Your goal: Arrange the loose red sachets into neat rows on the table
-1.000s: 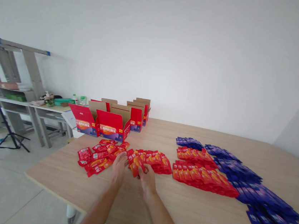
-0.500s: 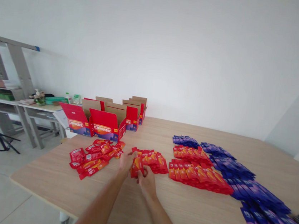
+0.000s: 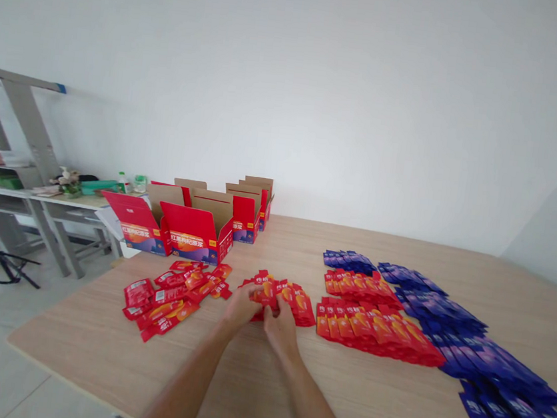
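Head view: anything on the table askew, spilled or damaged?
Askew: the loose red sachets in front of the open boxes lie jumbled at mixed angles, some apparently back side up, while the red rows and blue sachets are fanned in order. No spill or damage visible.

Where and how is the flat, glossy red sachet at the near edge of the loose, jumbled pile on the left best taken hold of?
Probably pinch the sachet at its near, left end, coming from the near side of the wood-grained table with the left hand, the closer one. It lies flat and slanted, that end jutting out free, while its upper end meets neighbouring red sachets.
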`<act>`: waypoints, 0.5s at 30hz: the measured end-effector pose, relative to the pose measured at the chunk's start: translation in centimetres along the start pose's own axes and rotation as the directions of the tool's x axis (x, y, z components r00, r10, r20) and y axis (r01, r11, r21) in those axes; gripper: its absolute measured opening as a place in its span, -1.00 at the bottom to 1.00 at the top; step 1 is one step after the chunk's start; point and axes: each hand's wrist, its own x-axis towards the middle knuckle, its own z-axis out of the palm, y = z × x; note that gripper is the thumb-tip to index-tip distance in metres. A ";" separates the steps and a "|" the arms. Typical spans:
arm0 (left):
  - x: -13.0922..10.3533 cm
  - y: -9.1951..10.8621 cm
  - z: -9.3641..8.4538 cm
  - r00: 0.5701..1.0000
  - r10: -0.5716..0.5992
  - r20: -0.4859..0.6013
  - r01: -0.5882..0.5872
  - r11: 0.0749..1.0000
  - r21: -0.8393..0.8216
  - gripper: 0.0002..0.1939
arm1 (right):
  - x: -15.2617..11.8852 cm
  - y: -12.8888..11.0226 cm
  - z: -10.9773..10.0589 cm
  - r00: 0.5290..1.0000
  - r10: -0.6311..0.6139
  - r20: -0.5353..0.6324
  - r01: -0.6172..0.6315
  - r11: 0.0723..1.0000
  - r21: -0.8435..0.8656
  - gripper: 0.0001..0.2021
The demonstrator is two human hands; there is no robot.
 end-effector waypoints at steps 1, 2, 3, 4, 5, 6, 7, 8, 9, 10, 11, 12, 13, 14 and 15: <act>0.3 -0.1 0.0 1.000 0.026 -0.012 -0.025 0.996 0.081 -0.45 | 0.1 0.2 -0.1 1.000 -0.024 -0.004 0.024 0.999 -0.034 -0.49; 0.6 -0.1 0.1 0.999 0.047 -0.017 -0.044 0.987 0.154 -0.45 | 0.1 0.4 -0.2 0.999 -0.051 -0.014 0.050 0.997 -0.060 -0.49; 0.9 -0.1 0.2 0.998 0.062 -0.018 -0.057 0.975 0.216 -0.44 | 0.1 0.7 -0.3 0.997 -0.076 -0.031 0.074 0.994 -0.079 -0.50; 1.1 -0.1 0.3 0.997 0.072 -0.020 -0.064 0.961 0.269 -0.43 | 0.1 1.0 -0.4 0.993 -0.103 -0.050 0.098 0.991 -0.095 -0.50; 1.2 -0.1 0.4 0.997 0.080 -0.020 -0.070 0.949 0.308 -0.43 | 0.1 1.3 -0.6 0.989 -0.131 -0.065 0.123 0.987 -0.108 -0.51; 1.4 0.0 0.5 0.996 0.087 -0.016 -0.076 0.939 0.335 -0.43 | 0.2 1.6 -0.8 0.984 -0.158 -0.078 0.148 0.982 -0.120 -0.51; 1.4 0.0 0.6 0.996 0.088 -0.012 -0.078 0.931 0.357 -0.43 | 0.2 1.8 -1.1 0.979 -0.183 -0.088 0.171 0.977 -0.132 -0.52; 1.5 0.1 0.8 0.996 0.088 -0.005 -0.079 0.919 0.385 -0.45 | 0.3 2.1 -1.4 0.975 -0.204 -0.093 0.189 0.971 -0.143 -0.53; 1.5 0.1 0.9 0.996 0.085 0.002 -0.078 0.906 0.415 -0.47 | 0.4 2.3 -1.8 0.971 -0.221 -0.095 0.205 0.967 -0.155 -0.54; 1.4 0.2 1.1 0.997 0.082 0.009 -0.077 0.892 0.445 -0.48 | 0.6 2.5 -2.2 0.968 -0.234 -0.096 0.216 0.962 -0.168 -0.54; 1.4 0.2 1.3 0.997 0.078 0.016 -0.076 0.879 0.471 -0.49 | 0.8 2.6 -2.6 0.965 -0.243 -0.098 0.222 0.957 -0.186 -0.55; 1.3 0.2 1.5 0.997 0.076 0.021 -0.076 0.868 0.491 -0.49 | 1.0 2.8 -3.0 0.963 -0.248 -0.100 0.223 0.952 -0.210 -0.55; 1.3 0.2 1.6 0.997 0.074 0.027 -0.078 0.856 0.512 -0.49 | 1.2 2.9 -3.4 0.963 -0.251 -0.102 0.220 0.944 -0.244 -0.55; 1.2 0.2 1.8 0.997 0.074 0.034 -0.080 0.840 0.536 -0.48 | 1.4 3.0 -3.7 0.963 -0.250 -0.099 0.213 0.934 -0.288 -0.55; 1.1 0.3 1.9 0.997 0.072 0.040 -0.082 0.822 0.564 -0.46 | 1.7 3.1 -4.1 0.964 -0.247 -0.093 0.203 0.919 -0.339 -0.56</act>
